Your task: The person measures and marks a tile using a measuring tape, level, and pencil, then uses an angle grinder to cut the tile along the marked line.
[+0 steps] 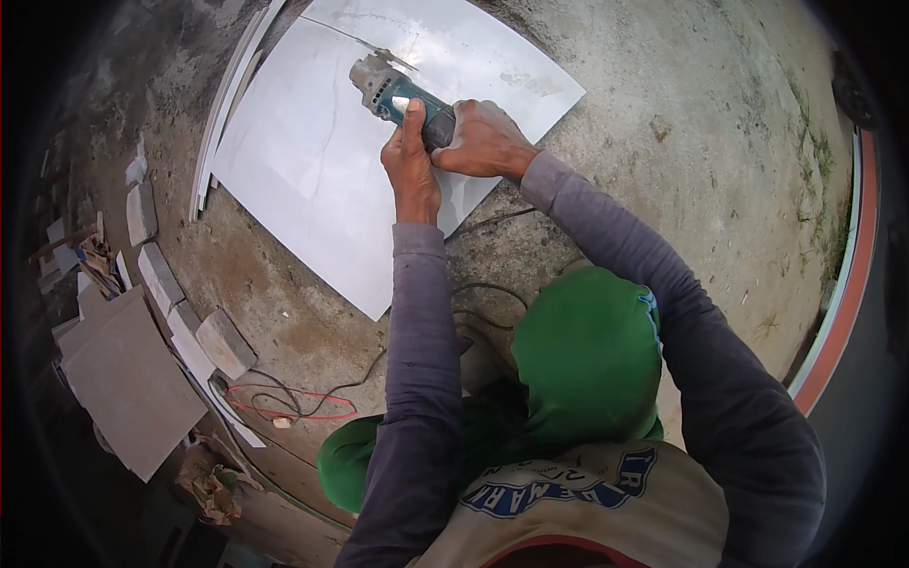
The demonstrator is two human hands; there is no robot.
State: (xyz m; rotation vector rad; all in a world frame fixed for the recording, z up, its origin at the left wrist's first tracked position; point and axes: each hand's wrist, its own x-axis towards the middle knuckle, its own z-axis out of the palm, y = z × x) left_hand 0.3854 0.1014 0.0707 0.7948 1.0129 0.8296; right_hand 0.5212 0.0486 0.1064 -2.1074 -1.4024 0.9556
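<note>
Both of my hands grip a teal angle grinder (404, 99) with a dusty grey metal head, held over a large glossy white tile (294, 161). My left hand (413, 163) closes around the near side of its body, thumb laid along the top. Wrapped over the dark rear end is my right hand (481, 140). The grinder's thin disc (396, 60) is seen nearly edge-on at the tile's surface. A dark cut line (336, 31) runs from the disc toward the tile's far left edge. Whether the disc is spinning cannot be told.
White tile strips (225, 104) lie along the tile's left edge. Pale blocks (225, 344) stand in a row at left, beside a grey-beige board (133, 383). A dark cable (331, 390) and a red cord (275, 389) lie on the rough concrete floor (682, 142) near my knees.
</note>
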